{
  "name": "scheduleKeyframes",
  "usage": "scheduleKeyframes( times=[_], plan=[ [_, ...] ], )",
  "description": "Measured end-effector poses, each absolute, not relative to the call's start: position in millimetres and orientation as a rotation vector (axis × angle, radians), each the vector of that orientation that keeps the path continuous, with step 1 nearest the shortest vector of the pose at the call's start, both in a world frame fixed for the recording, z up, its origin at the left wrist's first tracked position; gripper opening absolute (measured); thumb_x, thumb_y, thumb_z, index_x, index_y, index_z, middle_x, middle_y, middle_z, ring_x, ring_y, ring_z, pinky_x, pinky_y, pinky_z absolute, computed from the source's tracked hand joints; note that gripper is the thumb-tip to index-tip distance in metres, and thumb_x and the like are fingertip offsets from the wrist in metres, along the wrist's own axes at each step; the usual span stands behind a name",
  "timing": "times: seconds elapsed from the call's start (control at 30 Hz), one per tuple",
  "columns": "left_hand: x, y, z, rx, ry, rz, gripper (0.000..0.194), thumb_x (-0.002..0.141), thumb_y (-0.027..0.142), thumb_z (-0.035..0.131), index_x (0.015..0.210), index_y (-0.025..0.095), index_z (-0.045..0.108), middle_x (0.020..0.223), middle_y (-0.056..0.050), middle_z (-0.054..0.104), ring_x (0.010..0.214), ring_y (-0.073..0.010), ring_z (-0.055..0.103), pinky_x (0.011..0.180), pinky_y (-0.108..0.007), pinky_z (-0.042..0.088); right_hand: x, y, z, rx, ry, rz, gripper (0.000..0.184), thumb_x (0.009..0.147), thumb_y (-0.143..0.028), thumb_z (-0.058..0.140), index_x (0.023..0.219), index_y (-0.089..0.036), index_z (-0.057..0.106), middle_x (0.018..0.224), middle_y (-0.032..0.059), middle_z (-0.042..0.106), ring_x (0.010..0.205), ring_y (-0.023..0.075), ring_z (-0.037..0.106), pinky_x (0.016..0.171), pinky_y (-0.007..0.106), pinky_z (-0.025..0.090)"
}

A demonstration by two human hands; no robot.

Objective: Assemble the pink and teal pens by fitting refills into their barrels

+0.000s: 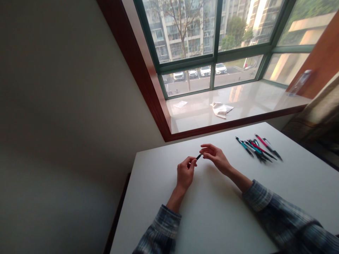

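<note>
My left hand (pixel 186 173) pinches a short black pen (pixel 198 156) between its closed fingers (pixel 191 161), above the middle of the white counter (pixel 212 218). My right hand (pixel 215 157) curves in from the lower right, its fingers (pixel 206 148) bent close at the pen's far end, though I cannot tell whether they grip it. Right of my hands, a loose pile of teal, red and black pens (pixel 258 148) lies on the counter. Toward the top of the frame, a crumpled cloth (pixel 221 109) and a paper slip (pixel 180 104) lie on the window sill (pixel 254 95).
</note>
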State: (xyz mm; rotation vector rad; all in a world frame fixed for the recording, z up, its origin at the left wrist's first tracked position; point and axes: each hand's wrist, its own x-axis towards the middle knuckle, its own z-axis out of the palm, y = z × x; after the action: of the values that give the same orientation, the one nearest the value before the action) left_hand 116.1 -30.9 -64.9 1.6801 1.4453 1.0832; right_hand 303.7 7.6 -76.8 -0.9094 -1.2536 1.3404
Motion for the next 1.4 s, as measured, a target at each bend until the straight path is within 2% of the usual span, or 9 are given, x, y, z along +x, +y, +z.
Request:
scheduleKeyframes(
  times=[0.17, 0.3, 0.43, 0.63, 0.83, 1.0, 1.13, 1.33, 1.4],
  plan=[
    [116, -31, -64, 1.667, 1.431, 1.090, 0.029, 0.097, 0.044, 0.056, 0.088, 0.021, 0.072, 0.072, 0.000, 0.069, 0.058, -0.0131, 0.056, 0.058, -0.023, 0.043, 304, 8, -77, -0.908, -1.249, 1.358, 0.045, 0.080, -0.042, 0.082, 0.118, -0.021, 0.069, 0.099, 0.0074, 0.076, 0.096, 0.0234, 0.071, 0.088, 0.041, 0.058],
    [117, -32, -64, 1.638, 1.403, 1.102, 0.033, 0.097, 0.047, 0.055, 0.088, 0.021, 0.073, 0.071, 0.000, 0.069, 0.057, -0.0132, 0.055, 0.057, -0.024, 0.043, 303, 6, -77, -0.885, -1.234, 1.380, 0.050, 0.080, -0.043, 0.082, 0.124, -0.022, 0.067, 0.108, 0.0099, 0.076, 0.104, 0.0254, 0.071, 0.092, 0.043, 0.058],
    [117, -32, -64, 1.630, 1.379, 1.100, 0.034, 0.097, 0.048, 0.055, 0.088, 0.020, 0.073, 0.072, 0.000, 0.068, 0.057, -0.0127, 0.054, 0.056, -0.024, 0.042, 301, 7, -78, -0.909, -1.217, 1.355, 0.045, 0.077, -0.045, 0.084, 0.113, -0.020, 0.071, 0.099, 0.0089, 0.077, 0.098, 0.0252, 0.072, 0.087, 0.042, 0.059],
    [116, -28, -67, 1.522, 1.375, 1.192, 0.037, 0.096, 0.051, 0.056, 0.090, 0.018, 0.072, 0.070, 0.000, 0.065, 0.056, -0.0120, 0.049, 0.055, -0.023, 0.040, 312, 17, -82, -0.946, -1.136, 1.172, 0.041, 0.081, -0.044, 0.082, 0.113, -0.022, 0.069, 0.103, 0.0094, 0.077, 0.100, 0.0248, 0.073, 0.090, 0.041, 0.059],
    [104, -14, -68, 1.321, 1.423, 1.417, 0.031, 0.094, 0.044, 0.057, 0.100, 0.017, 0.070, 0.083, -0.003, 0.068, 0.067, -0.0128, 0.055, 0.064, -0.023, 0.046, 308, 17, -91, -1.077, -1.584, 0.862, 0.026, 0.087, -0.034, 0.071, 0.110, -0.022, 0.072, 0.094, 0.0063, 0.076, 0.085, 0.0216, 0.074, 0.086, 0.042, 0.061],
    [82, -15, -69, 1.235, 1.453, 1.504, 0.033, 0.086, 0.039, 0.069, 0.111, 0.017, 0.069, 0.101, -0.007, 0.072, 0.083, -0.0156, 0.065, 0.074, -0.026, 0.053, 279, 28, -91, -1.068, -1.714, 0.711, 0.026, 0.087, -0.023, 0.063, 0.112, -0.023, 0.071, 0.093, 0.0045, 0.075, 0.081, 0.0193, 0.071, 0.082, 0.038, 0.060],
    [71, -23, -71, 1.278, 1.415, 1.514, 0.033, 0.084, 0.039, 0.074, 0.109, 0.018, 0.070, 0.100, -0.007, 0.073, 0.092, -0.0183, 0.069, 0.084, -0.030, 0.055, 263, 43, -96, -1.114, -1.764, 0.737, 0.029, 0.082, -0.017, 0.061, 0.108, -0.022, 0.072, 0.087, 0.0027, 0.074, 0.074, 0.0168, 0.067, 0.076, 0.033, 0.056],
    [76, -31, -69, 1.303, 1.376, 1.497, 0.026, 0.084, 0.037, 0.075, 0.100, 0.017, 0.069, 0.095, -0.006, 0.075, 0.088, -0.0180, 0.071, 0.087, -0.033, 0.057, 269, 33, -91, -1.092, -1.779, 0.704, 0.024, 0.085, -0.030, 0.069, 0.107, -0.022, 0.072, 0.099, 0.0058, 0.074, 0.081, 0.0192, 0.064, 0.077, 0.035, 0.053],
    [81, -35, -65, 1.352, 1.368, 1.478, 0.023, 0.085, 0.036, 0.075, 0.098, 0.018, 0.070, 0.095, -0.006, 0.075, 0.088, -0.0181, 0.072, 0.088, -0.034, 0.058, 274, 20, -83, -1.062, -1.738, 0.748, 0.025, 0.083, -0.038, 0.076, 0.102, -0.022, 0.071, 0.092, 0.0046, 0.072, 0.078, 0.0194, 0.062, 0.073, 0.033, 0.051]
  ],
)
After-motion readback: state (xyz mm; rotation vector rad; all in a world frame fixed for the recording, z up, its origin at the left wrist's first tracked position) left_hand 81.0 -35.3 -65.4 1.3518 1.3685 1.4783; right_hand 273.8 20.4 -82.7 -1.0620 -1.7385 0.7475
